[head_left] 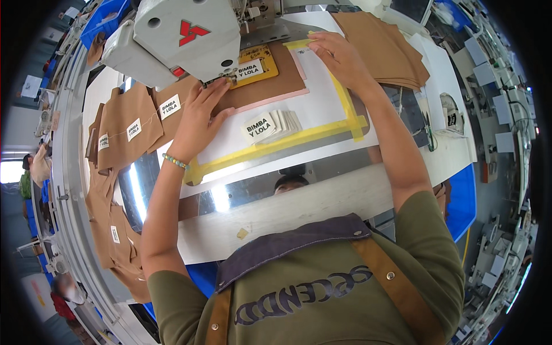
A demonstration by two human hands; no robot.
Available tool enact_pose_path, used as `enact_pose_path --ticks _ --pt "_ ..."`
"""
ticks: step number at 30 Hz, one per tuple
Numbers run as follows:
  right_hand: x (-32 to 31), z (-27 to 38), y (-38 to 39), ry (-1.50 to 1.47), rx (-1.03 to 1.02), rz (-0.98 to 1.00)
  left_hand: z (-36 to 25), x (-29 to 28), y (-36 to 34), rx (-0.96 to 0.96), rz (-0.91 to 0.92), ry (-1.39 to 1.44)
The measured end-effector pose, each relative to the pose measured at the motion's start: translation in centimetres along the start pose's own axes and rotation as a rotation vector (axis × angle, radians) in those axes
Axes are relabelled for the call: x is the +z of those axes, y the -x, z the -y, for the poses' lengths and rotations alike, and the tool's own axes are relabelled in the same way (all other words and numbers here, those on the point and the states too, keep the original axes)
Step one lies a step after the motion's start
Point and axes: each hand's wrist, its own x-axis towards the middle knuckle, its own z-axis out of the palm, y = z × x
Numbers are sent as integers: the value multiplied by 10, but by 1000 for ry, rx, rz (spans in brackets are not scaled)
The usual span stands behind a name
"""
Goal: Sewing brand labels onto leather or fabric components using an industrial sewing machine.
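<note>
My left hand lies with fingers stretched out on brown fabric beside the needle area of a white industrial sewing machine. Under the needle sit a yellow template with a white printed label and a brown piece edged with pink strips. My right hand, fingers loosely curved and apart, rests at the upper right corner of a white board bordered with yellow tape. A fanned stack of white labels lies on that board, below my left hand. Whether my fingertips grip anything underneath cannot be seen.
Labelled brown pieces overlap at the left and hang down over that side. More brown panels are stacked upper right. Blue bins stand right and behind. A shiny metal plate spans the front. Other people work at far left.
</note>
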Motion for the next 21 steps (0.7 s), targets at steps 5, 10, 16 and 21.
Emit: enact_pose_path --ticks 5,10,16,21 --pt "-1 -1 1 -18 -17 9 1 3 -2 42 -12 -12" --pt "-8 -5 1 -6 -40 20 2 7 -8 84 15 -6" --pt "-6 -6 1 20 -44 3 2 7 -8 111 20 -32" --pt "-6 -5 0 21 -39 23 3 8 -10 127 10 -25"
